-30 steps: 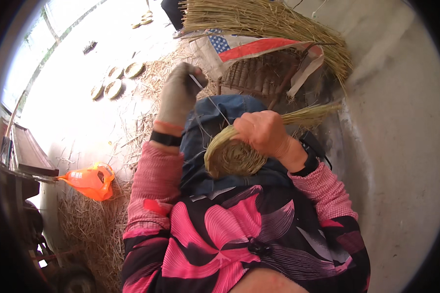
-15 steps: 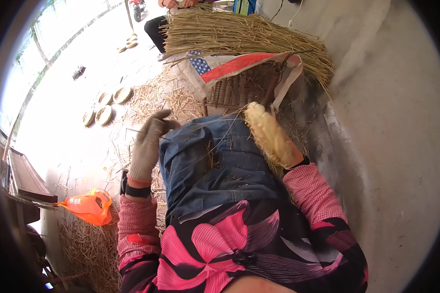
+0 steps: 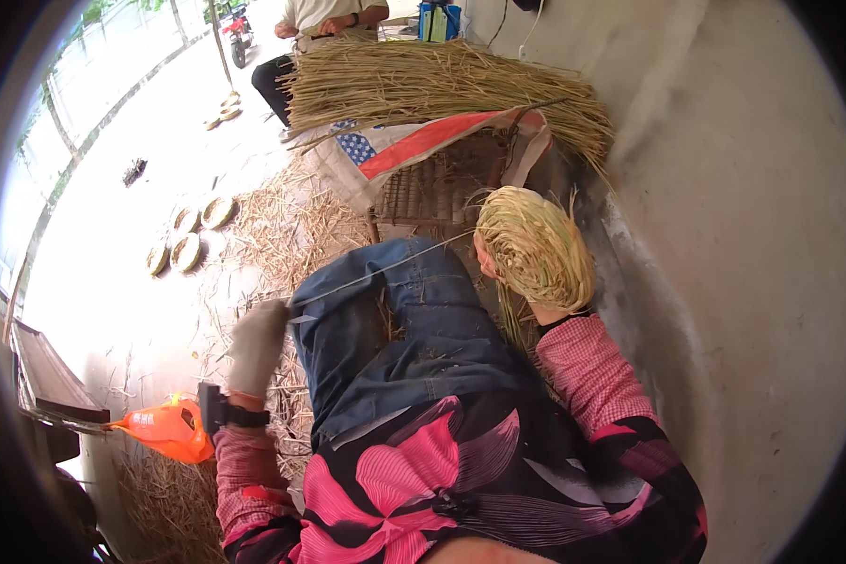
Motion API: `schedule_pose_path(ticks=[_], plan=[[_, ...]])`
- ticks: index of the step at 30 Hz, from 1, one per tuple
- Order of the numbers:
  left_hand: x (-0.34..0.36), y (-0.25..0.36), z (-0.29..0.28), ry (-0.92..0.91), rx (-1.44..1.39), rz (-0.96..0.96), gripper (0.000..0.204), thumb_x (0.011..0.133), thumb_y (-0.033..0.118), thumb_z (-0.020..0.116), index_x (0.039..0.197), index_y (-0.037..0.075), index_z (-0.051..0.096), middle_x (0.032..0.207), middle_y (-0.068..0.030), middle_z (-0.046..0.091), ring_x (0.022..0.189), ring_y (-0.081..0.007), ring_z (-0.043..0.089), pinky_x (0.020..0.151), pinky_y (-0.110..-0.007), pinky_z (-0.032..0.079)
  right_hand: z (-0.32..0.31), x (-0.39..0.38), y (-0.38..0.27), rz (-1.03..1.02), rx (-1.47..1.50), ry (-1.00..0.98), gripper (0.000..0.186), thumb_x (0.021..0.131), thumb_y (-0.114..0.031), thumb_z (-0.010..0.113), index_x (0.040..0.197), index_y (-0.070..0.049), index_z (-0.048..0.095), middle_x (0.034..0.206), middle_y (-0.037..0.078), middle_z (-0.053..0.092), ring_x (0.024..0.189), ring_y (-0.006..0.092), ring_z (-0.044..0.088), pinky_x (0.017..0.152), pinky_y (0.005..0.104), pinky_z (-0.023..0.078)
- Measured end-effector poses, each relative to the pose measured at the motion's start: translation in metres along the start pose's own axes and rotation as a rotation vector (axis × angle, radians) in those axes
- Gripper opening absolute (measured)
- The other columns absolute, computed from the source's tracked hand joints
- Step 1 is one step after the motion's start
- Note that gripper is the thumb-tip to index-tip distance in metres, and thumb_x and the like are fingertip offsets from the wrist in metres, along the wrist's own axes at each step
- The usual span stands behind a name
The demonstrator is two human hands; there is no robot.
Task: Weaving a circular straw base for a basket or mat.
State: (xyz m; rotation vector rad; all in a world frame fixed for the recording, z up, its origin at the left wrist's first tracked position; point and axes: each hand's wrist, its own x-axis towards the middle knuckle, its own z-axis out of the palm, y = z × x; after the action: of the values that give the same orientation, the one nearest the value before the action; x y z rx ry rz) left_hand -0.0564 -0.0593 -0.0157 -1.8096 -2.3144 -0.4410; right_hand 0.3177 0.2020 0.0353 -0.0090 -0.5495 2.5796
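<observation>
My right hand (image 3: pixel 483 256) holds a round, coiled straw basket (image 3: pixel 538 246) up above my right knee, its round woven face showing. The basket hides most of the fingers. From its left edge a thin pale strand (image 3: pixel 385 271) runs taut across my lap to my left hand (image 3: pixel 259 346). That hand wears a grey work glove and is closed, drawn back beside my left thigh. A small pale, pointed tip shows next to the glove; I cannot tell what it is. Loose straw bits lie on my jeans (image 3: pixel 395 348).
A big bundle of straw (image 3: pixel 442 80) lies on a striped sack over a wicker chair (image 3: pixel 428 193) ahead. Several small woven baskets (image 3: pixel 186 252) sit on the straw-littered floor at left. An orange bag (image 3: pixel 167 429) hangs near me. Another person (image 3: pixel 334 17) sits beyond the bundle.
My left hand has closed and pulled back towards me, drawing the strand straight. My right hand has turned the basket from its edge to its round face. The view has shifted slightly.
</observation>
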Motion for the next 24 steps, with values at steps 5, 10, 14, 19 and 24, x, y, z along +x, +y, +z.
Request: schedule_pose_path(ticks=[5, 10, 14, 19, 24], plan=[[-0.025, -0.100, 0.003, -0.150, 0.274, -0.753, 0.027, 0.106, 0.032, 0.050, 0.104, 0.007, 0.062, 0.104, -0.0255, 0.071, 0.096, -0.0449, 0.070, 0.075, -0.052, 0.055, 0.001, 0.007, 0.006, 0.028, -0.585, 0.053, 0.040, 0.109, -0.041, 0.051, 0.124, -0.005, 0.062, 0.104, 0.002, 0.067, 0.096, 0.0132, 0.064, 0.085, 0.0285, 0.053], [0.010, -0.030, 0.012, 0.136, -0.961, -0.439, 0.035, 0.104, 0.022, 0.055, 0.133, 0.003, 0.062, 0.090, -0.0017, 0.066, 0.069, -0.0082, 0.052, 0.060, -0.025, 0.044, 0.003, 0.049, 0.043, -0.337, -1.729, 0.012, 0.033, 0.106, -0.038, 0.059, 0.099, -0.006, 0.067, 0.084, 0.009, 0.066, 0.071, 0.0191, 0.062, 0.067, 0.0336, 0.051], [0.057, 0.074, 0.024, -0.099, -1.547, -0.008, 0.057, 0.100, 0.015, 0.060, 0.153, 0.002, 0.043, 0.138, -0.0105, 0.064, 0.127, -0.0175, 0.058, 0.104, -0.030, 0.048, 0.014, 0.061, 0.065, -0.623, -2.090, -0.181, 0.033, 0.100, -0.040, 0.064, 0.088, -0.009, 0.060, 0.082, 0.014, 0.064, 0.071, 0.0359, 0.065, 0.062, 0.0420, 0.052], [0.075, 0.110, 0.027, -0.539, -1.466, 0.156, 0.051, 0.102, 0.019, 0.061, 0.149, 0.000, 0.050, 0.130, -0.0064, 0.068, 0.112, -0.0135, 0.063, 0.098, -0.027, 0.050, 0.023, 0.057, 0.065, -0.705, -2.327, -0.267, 0.038, 0.095, -0.045, 0.066, 0.084, -0.011, 0.054, 0.077, 0.011, 0.062, 0.072, 0.0344, 0.066, 0.059, 0.0432, 0.052], [0.059, 0.090, 0.038, -0.390, -1.421, 0.036, 0.036, 0.105, 0.024, 0.059, 0.130, -0.002, 0.058, 0.123, -0.0072, 0.069, 0.110, -0.0156, 0.065, 0.097, -0.031, 0.052, 0.023, 0.047, 0.074, -0.704, -2.395, -0.313, 0.047, 0.084, -0.055, 0.073, 0.082, -0.012, 0.054, 0.074, 0.007, 0.061, 0.069, 0.0307, 0.066, 0.057, 0.0417, 0.052]])
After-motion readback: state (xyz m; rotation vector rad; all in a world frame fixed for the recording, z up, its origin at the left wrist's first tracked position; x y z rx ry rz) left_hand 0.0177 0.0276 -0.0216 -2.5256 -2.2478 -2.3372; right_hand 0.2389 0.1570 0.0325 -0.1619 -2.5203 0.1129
